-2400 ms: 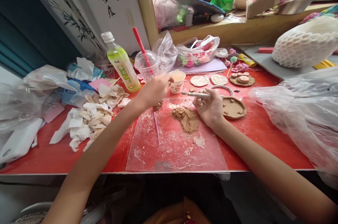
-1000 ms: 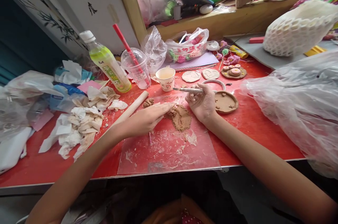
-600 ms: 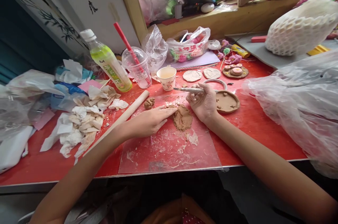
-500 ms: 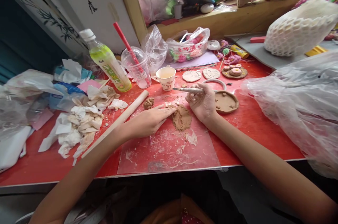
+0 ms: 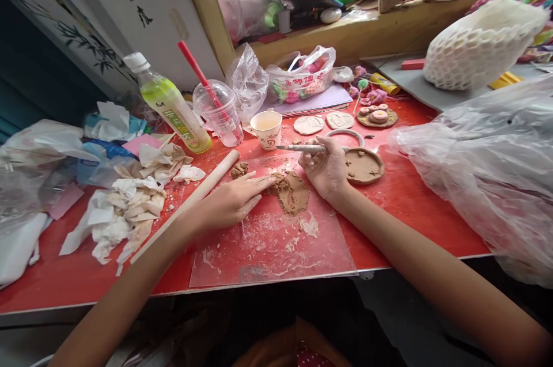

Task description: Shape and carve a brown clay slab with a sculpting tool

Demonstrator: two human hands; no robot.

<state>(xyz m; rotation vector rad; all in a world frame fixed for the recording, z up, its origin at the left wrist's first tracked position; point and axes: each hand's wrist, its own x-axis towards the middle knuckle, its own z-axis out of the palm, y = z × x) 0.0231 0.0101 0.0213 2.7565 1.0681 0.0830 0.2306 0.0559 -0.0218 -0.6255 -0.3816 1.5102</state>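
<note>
My left hand (image 5: 231, 201) lies stretched out, palm down, over the clear plastic sheet (image 5: 268, 266). Its fingertips reach the crumbly left edge of a flattened piece of brown clay (image 5: 294, 196); whether they press on it I cannot tell. Just beyond that hand sits a small lump of clay (image 5: 239, 169). In my right hand (image 5: 329, 174), raised above the sheet, a slim clay-smeared paintbrush (image 5: 296, 148) is gripped, its dark tip pointing left in front of the paper cup (image 5: 265, 129). Beside the right hand is a round clay dish (image 5: 367, 166) with a raised rim.
A wooden rolling pin (image 5: 192, 201) slants past my left forearm. Left of it are crumpled tissues (image 5: 129, 211) and a green drink bottle (image 5: 175, 108). Behind the cup stands a plastic cup with a red straw (image 5: 218, 116). Clay discs (image 5: 339, 120) lie farther back; a plastic bag (image 5: 466, 165) covers the right side.
My left fingertips have drawn slightly left, from over the clay piece to its edge. My right hand keeps hold of the paintbrush at nearly the same spot. The whole view has shifted a little.
</note>
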